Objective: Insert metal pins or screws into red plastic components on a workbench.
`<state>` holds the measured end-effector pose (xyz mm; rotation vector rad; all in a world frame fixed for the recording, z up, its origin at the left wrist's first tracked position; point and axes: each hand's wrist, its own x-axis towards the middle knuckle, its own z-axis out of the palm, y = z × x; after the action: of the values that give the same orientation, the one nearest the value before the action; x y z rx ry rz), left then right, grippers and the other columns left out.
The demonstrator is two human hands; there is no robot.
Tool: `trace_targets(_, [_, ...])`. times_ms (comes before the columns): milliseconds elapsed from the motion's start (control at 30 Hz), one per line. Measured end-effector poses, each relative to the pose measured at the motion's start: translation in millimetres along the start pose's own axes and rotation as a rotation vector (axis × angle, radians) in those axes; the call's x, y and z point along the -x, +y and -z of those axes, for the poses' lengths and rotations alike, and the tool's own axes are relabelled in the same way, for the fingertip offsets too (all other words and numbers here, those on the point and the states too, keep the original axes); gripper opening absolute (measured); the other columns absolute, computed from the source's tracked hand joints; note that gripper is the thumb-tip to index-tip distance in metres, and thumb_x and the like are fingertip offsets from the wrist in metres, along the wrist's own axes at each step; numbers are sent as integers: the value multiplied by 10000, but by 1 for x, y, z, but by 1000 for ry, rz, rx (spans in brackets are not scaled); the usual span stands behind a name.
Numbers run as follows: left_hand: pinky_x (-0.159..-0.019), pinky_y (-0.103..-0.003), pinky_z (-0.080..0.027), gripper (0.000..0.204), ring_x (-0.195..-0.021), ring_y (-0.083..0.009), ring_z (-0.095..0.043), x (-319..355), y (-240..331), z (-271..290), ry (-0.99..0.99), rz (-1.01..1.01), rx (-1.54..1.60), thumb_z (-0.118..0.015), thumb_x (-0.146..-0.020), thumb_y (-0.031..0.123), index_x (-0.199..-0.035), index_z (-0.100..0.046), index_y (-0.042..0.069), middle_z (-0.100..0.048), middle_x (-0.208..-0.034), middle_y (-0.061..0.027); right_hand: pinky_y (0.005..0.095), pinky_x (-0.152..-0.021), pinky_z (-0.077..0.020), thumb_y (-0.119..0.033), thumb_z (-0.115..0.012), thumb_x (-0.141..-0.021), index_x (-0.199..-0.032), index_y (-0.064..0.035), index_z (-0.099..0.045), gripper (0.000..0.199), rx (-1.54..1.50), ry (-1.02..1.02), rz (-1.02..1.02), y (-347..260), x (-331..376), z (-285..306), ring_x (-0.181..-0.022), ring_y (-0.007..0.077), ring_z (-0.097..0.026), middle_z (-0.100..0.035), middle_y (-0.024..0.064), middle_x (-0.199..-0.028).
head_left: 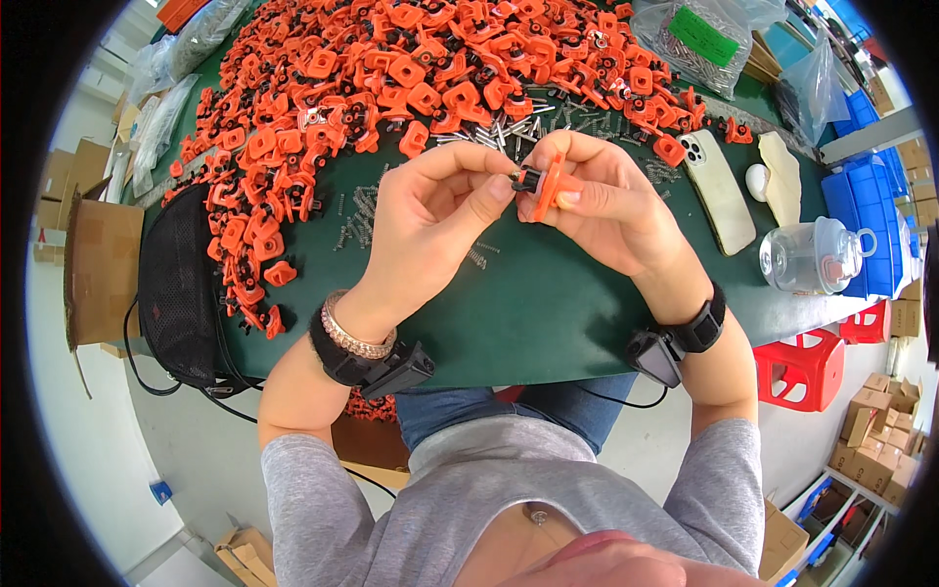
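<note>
No readable text; green label (702, 36) on clear bag (724, 78)

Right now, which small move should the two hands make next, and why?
Probably hold the right hand steady and press lightly with the left hand. The right hand grips the orange part, and the left fingertips are at its black end; whether they pinch something is unclear.

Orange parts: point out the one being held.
The orange part pinched in the right hand, its black end facing the left hand. Those on the green table lie loose, most in a big heap.
</note>
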<state>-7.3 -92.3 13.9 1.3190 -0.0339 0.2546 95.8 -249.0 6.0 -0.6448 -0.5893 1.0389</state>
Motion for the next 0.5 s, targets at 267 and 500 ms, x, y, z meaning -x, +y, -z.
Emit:
trace_targets(267, [-690,-203,-466,134,-778,-77,-575,0,0,-2,30,-20,-10,-615,-834,50,-948,-603,-19,-622,-864,-33,294,-838,-444,-66,-599,-808,-988,-9,-538,198,-7,-24,-10,0,-1,3,-875,142,-570,-584,58,-939])
trace_targets(500, [-685,-194,-464,129,-775,-67,-573,0,-3,-2,84,-21,27,-626,-825,48,-934,-609,-19,-620,-851,-24,289,-837,-453,-49,-587,-815,-997,-9,-528,195,19,-35,2,1,-1,2,-882,147,-582,-597,64,-941])
